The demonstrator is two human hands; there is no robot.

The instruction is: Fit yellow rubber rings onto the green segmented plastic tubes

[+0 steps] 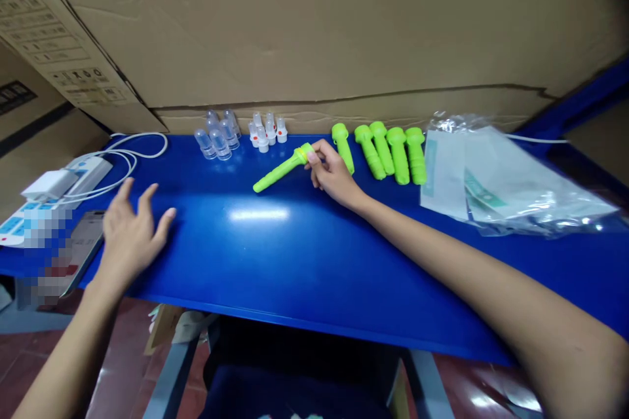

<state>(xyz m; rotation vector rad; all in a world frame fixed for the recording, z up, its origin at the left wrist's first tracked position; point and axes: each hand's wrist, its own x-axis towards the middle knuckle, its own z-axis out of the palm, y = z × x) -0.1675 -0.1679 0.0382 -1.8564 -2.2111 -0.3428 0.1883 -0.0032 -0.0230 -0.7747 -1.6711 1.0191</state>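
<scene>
My right hand (330, 171) pinches the wide head of a bright green plastic tube (281, 170), which slants down to the left just above the blue table (295, 255). Several more green tubes (388, 150) lie in a row just right of that hand, near the back edge. My left hand (132, 230) hovers over the table's left part with its fingers spread and nothing in it. Behind the held tube stand several clear plastic caps (217, 134) and several small white pieces with red dots (266, 131).
Clear plastic bags (496, 177) with printed paper lie at the right. A white power strip with a charger and cables (73, 177) and a phone (81, 245) sit at the left edge. Cardboard sheets (314, 33) wall off the back. The table's front edge is near me.
</scene>
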